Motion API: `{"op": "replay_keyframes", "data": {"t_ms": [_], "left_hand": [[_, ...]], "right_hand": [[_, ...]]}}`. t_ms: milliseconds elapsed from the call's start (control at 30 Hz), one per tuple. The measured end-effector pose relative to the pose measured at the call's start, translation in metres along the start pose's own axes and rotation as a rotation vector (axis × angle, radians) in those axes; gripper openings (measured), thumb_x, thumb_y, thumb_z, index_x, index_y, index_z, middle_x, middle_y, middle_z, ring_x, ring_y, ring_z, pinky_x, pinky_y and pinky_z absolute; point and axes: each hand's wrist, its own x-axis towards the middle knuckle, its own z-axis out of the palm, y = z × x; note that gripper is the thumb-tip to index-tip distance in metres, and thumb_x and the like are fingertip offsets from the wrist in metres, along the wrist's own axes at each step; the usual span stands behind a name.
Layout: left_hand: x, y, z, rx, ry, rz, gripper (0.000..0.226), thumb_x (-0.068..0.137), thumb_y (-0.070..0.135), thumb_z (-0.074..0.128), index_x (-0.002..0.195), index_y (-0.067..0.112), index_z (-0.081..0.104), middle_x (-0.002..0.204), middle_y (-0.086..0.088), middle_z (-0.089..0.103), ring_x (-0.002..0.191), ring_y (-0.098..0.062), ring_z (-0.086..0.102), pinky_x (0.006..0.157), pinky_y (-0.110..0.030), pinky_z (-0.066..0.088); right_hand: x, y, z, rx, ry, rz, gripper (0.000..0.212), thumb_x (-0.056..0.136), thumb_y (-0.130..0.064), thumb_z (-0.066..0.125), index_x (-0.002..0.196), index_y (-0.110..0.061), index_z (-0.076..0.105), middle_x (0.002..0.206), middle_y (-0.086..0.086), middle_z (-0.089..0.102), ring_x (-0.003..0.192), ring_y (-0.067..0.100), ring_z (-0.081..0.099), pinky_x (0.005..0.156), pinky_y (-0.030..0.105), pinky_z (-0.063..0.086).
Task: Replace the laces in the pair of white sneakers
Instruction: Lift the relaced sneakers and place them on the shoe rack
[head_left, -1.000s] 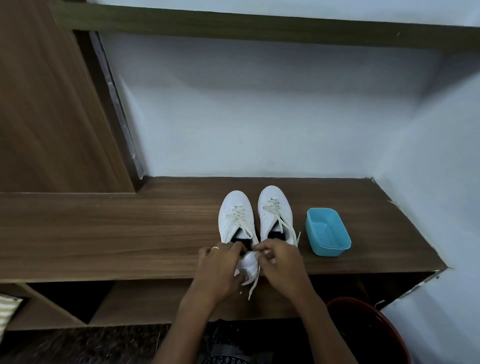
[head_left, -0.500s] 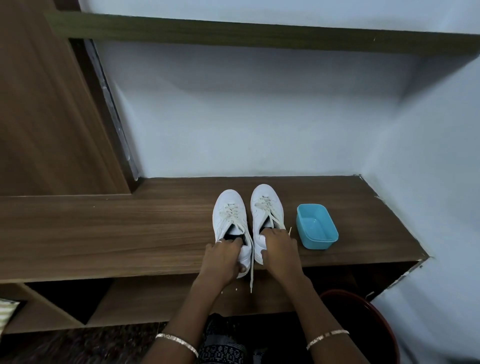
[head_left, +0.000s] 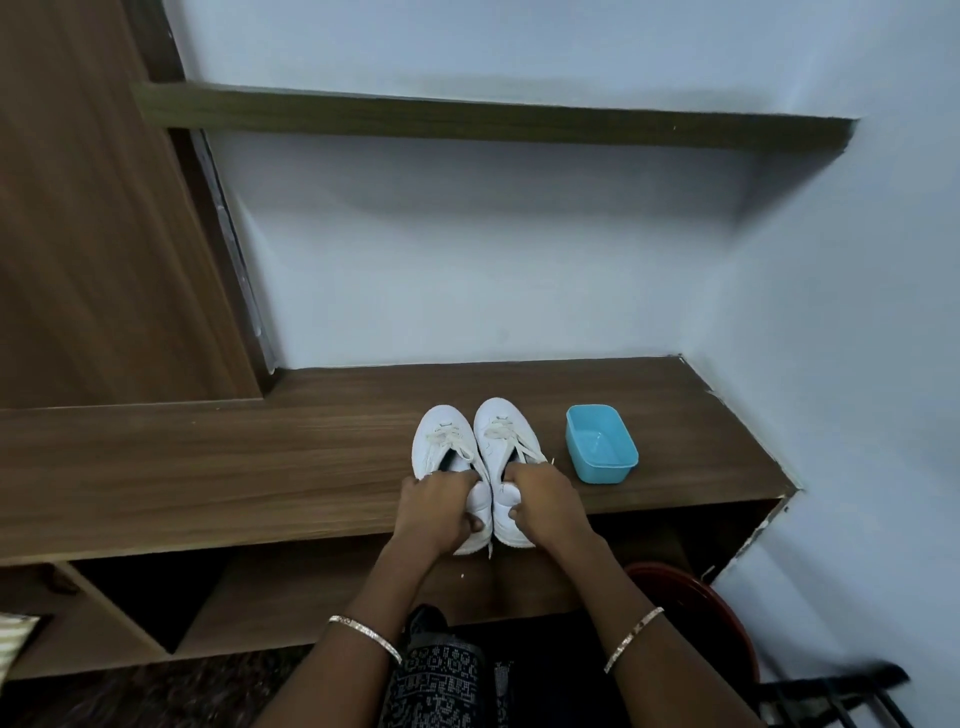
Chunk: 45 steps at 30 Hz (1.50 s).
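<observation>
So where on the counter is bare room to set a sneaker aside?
Widest: the counter left of the left sneaker. Also between the toes and the wall. Crowded: between right sneaker and blue tub, and at the heels, gripped by left hand and right hand.

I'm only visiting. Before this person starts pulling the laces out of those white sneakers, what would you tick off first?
1. Left hand grips the left sneaker at the heel: ok.
2. Right hand grips the right sneaker at the heel: ok.
3. Laces loosened on both sneakers: ok.
4. Blue tub stands apart from the right sneaker: ok.
5. Replacement laces in sight: not ok, none visible.
6. Heels fully on the shelf: cannot tell, the hands cover them.
</observation>
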Motion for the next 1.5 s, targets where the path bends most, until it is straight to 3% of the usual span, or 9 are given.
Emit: {"op": "replay_keyframes", "data": {"t_ms": [233, 367, 533, 867, 1033, 1167, 1300, 1400, 1500], "left_hand": [[-0.022, 0.006, -0.049, -0.052, -0.051, 0.095, 0.043, 0.082, 0.043, 0.073, 0.12, 0.026, 0.06, 0.119, 0.005, 0.066, 0.115, -0.021, 0.058, 0.083, -0.033, 0.039], [-0.021, 0.008, -0.075, -0.159, -0.129, 0.135, 0.038, 0.077, 0.039, 0.079, 0.108, 0.022, 0.064, 0.108, 0.004, 0.066, 0.104, -0.022, 0.06, 0.083, -0.035, 0.048], [0.014, 0.002, -0.103, -0.211, -0.16, 0.214, 0.035, 0.075, 0.039, 0.079, 0.105, 0.026, 0.066, 0.105, 0.007, 0.068, 0.097, -0.019, 0.061, 0.084, -0.04, 0.052], [0.14, -0.002, -0.143, -0.185, -0.127, 0.227, 0.037, 0.08, 0.041, 0.077, 0.112, 0.029, 0.061, 0.104, 0.012, 0.063, 0.097, -0.016, 0.055, 0.076, -0.033, 0.043], [0.177, 0.012, -0.191, -0.13, -0.052, 0.238, 0.032, 0.079, 0.042, 0.076, 0.107, 0.03, 0.063, 0.09, 0.014, 0.058, 0.088, -0.015, 0.052, 0.073, -0.029, 0.034], [0.181, 0.032, -0.233, -0.076, 0.001, 0.278, 0.031, 0.078, 0.047, 0.074, 0.101, 0.031, 0.062, 0.092, 0.012, 0.064, 0.094, -0.015, 0.059, 0.075, -0.03, 0.031], [0.176, 0.062, -0.274, -0.04, -0.032, 0.351, 0.025, 0.08, 0.046, 0.071, 0.096, 0.033, 0.056, 0.092, 0.012, 0.061, 0.098, -0.018, 0.06, 0.084, -0.032, 0.03], [0.172, 0.087, -0.296, -0.011, -0.091, 0.396, 0.029, 0.083, 0.046, 0.068, 0.108, 0.033, 0.059, 0.109, 0.012, 0.066, 0.11, -0.017, 0.058, 0.096, -0.034, 0.027], [0.168, 0.115, -0.312, 0.004, -0.154, 0.48, 0.03, 0.085, 0.047, 0.067, 0.111, 0.032, 0.06, 0.114, 0.011, 0.066, 0.113, -0.017, 0.057, 0.096, -0.034, 0.026]], "right_hand": [[-0.024, -0.012, -0.038, -0.021, -0.053, -0.009, 0.034, 0.083, -0.016, 0.071, 0.116, -0.02, 0.062, 0.114, 0.006, 0.063, 0.107, 0.027, 0.059, 0.085, 0.039, 0.053], [-0.027, -0.019, -0.064, -0.04, -0.078, -0.013, 0.035, 0.077, -0.015, 0.074, 0.109, -0.022, 0.062, 0.113, 0.001, 0.063, 0.098, 0.024, 0.061, 0.073, 0.032, 0.048], [-0.003, -0.016, -0.098, -0.007, -0.11, -0.021, 0.039, 0.077, -0.02, 0.078, 0.114, -0.024, 0.064, 0.109, -0.007, 0.061, 0.097, 0.017, 0.058, 0.078, 0.033, 0.05], [0.123, 0.01, -0.141, 0.039, -0.107, -0.053, 0.037, 0.073, -0.026, 0.08, 0.106, -0.03, 0.063, 0.103, -0.011, 0.059, 0.101, 0.016, 0.059, 0.084, 0.035, 0.052], [0.159, 0.015, -0.18, 0.062, -0.063, -0.024, 0.034, 0.074, -0.027, 0.075, 0.105, -0.034, 0.063, 0.107, -0.005, 0.064, 0.097, 0.02, 0.063, 0.071, 0.029, 0.045], [0.15, 0.009, -0.227, 0.143, -0.052, 0.022, 0.034, 0.075, -0.026, 0.075, 0.108, -0.03, 0.066, 0.104, -0.008, 0.066, 0.095, 0.017, 0.063, 0.073, 0.028, 0.045], [0.125, 0.002, -0.277, 0.181, -0.087, 0.12, 0.024, 0.075, -0.025, 0.075, 0.09, -0.034, 0.059, 0.092, -0.01, 0.063, 0.088, 0.016, 0.062, 0.068, 0.025, 0.038], [0.104, 0.002, -0.309, 0.188, -0.085, 0.191, 0.022, 0.074, -0.024, 0.074, 0.088, -0.032, 0.059, 0.092, -0.006, 0.066, 0.085, 0.018, 0.062, 0.065, 0.025, 0.037], [0.074, 0.008, -0.338, 0.188, -0.085, 0.288, 0.022, 0.074, -0.024, 0.075, 0.093, -0.027, 0.063, 0.097, -0.004, 0.067, 0.09, 0.02, 0.062, 0.067, 0.026, 0.037]]}}
